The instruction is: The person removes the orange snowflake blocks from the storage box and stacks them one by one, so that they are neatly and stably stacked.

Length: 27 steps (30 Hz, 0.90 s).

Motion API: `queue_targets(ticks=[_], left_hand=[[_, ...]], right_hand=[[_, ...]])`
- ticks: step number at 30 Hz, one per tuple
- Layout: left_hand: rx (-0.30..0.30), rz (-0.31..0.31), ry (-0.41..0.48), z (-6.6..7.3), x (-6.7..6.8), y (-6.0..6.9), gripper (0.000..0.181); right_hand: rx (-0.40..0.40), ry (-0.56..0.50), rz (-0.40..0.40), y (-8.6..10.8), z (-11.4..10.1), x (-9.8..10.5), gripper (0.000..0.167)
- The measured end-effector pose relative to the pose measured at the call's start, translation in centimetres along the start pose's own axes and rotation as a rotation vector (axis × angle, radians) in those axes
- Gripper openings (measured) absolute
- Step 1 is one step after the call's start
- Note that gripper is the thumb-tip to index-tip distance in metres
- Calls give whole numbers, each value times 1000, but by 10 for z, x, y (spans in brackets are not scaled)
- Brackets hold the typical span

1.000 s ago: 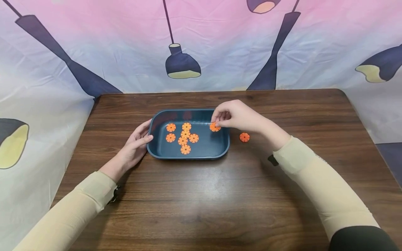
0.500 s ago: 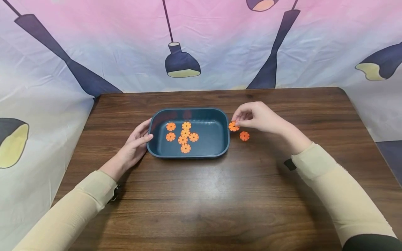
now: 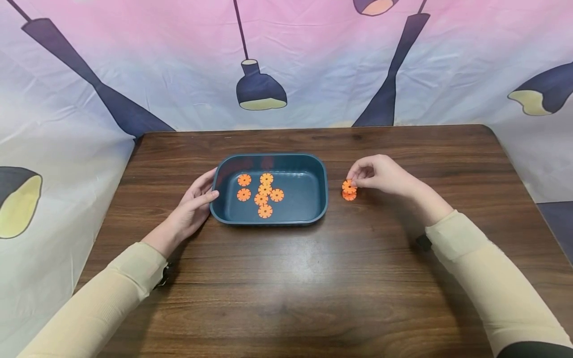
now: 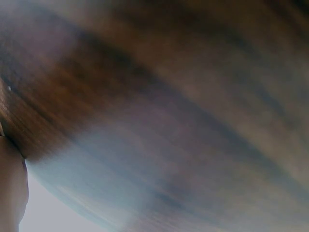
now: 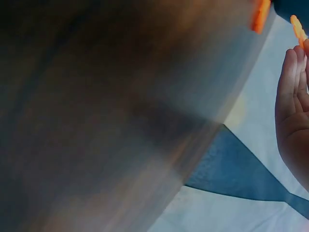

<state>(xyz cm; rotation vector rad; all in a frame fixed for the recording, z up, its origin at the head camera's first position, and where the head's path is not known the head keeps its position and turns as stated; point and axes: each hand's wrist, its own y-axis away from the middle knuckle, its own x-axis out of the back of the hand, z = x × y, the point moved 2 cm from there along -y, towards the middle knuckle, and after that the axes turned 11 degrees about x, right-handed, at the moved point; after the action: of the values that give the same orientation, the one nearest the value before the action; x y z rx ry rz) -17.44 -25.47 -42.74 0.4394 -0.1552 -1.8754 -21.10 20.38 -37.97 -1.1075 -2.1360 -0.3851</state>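
A dark blue rectangular tray (image 3: 297, 206) stands on the table, with several orange notched discs (image 3: 265, 211) lying flat in its left half, some overlapping in a column. My left hand (image 3: 191, 208) holds the tray's left end, thumb on the rim and fingers along the outer wall. To the tray's right, my right hand (image 3: 386, 175) pinches an orange notched disc (image 3: 348, 186) between thumb and fingertips. Just beneath it, partly hidden, another orange disc (image 3: 349, 197) lies on the table. The right wrist view shows the pinched disc (image 5: 298, 30) edge-on at the fingertips; the left wrist view is mostly blurred table.
The brown wood-grain table (image 3: 286, 293) extends in front of the tray and to both sides. Behind its far edge hangs a pink and pale blue cloth (image 3: 322, 74) printed with dark lamps.
My right hand has carried the pinched disc out of the tray, over its right rim, to above the disc on the table. My left hand and the tray have stayed put.
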Motion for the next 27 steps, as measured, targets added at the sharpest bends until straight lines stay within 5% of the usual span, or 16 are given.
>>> queue_targets(ticks=[27], left_hand=[[-12, -3, 9, -1, 0, -1, 60]], right_hand=[[18, 17, -86, -7, 27, -14, 4]])
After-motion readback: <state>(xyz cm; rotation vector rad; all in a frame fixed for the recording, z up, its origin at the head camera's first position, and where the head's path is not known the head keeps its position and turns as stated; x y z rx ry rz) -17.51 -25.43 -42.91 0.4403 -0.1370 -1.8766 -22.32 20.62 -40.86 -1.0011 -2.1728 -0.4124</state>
